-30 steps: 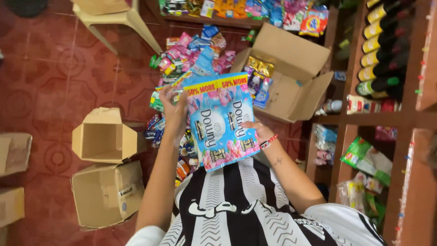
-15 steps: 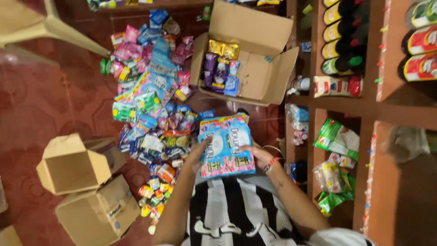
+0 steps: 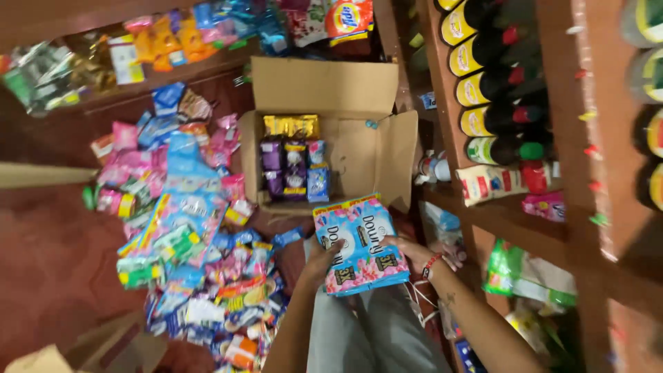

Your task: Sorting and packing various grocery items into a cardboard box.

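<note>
Above lap, both hands (image 3: 359,259) gripping sachet stack (image 3: 359,243)

Setting: I read this as a small grocery shop or its stockroom. Evidence, placed relative to the open cardboard box (image 3: 331,148) on the red tiled floor (image 3: 48,269): right of the box, wooden shelving (image 3: 504,214) holds a row of dark bottles (image 3: 494,83) with yellow labels. Below those, bagged goods (image 3: 528,276). Behind the box, a low shelf (image 3: 173,69) carries more packaged goods. Left of the box, a heap of small sachets (image 3: 186,235) covers the floor. Inside the box, matching sachet packs (image 3: 293,162) stand in rows. Many identical retail items throughout.
</note>
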